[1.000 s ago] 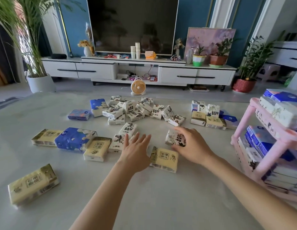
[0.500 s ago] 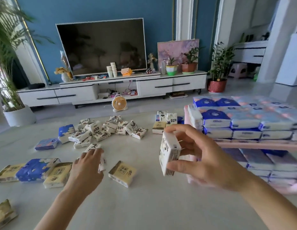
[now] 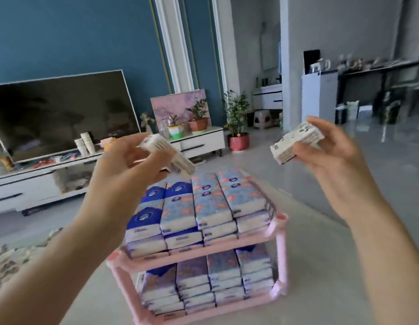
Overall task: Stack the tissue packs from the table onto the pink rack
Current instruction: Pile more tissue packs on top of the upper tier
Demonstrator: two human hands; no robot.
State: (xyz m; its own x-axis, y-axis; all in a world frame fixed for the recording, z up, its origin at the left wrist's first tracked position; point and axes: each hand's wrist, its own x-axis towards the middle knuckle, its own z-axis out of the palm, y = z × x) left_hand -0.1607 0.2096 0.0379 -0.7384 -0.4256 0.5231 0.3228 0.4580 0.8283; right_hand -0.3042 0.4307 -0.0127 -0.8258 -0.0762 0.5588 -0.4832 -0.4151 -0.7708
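Observation:
The pink rack (image 3: 280, 233) stands on the table in front of me, two shelves filled with rows of blue and pink-patterned tissue packs (image 3: 210, 207). My left hand (image 3: 124, 170) is raised above the rack's far left corner and grips a white tissue pack (image 3: 167, 154) tilted downward. My right hand (image 3: 330, 153) is up to the right of the rack and pinches a second white pack with black print (image 3: 296, 143). Both packs are in the air, clear of the stacked ones.
Loose tissue packs (image 3: 6, 259) lie blurred on the table at the far left. Behind the table stand a white TV cabinet (image 3: 39, 181) with a television, potted plants (image 3: 237, 127) and a painting. The table surface (image 3: 332, 266) extends right of the rack.
My left hand has lifted a pack off the table. Both hands have risen over the rack with their packs, and my view has swung right so the rack sits at the centre.

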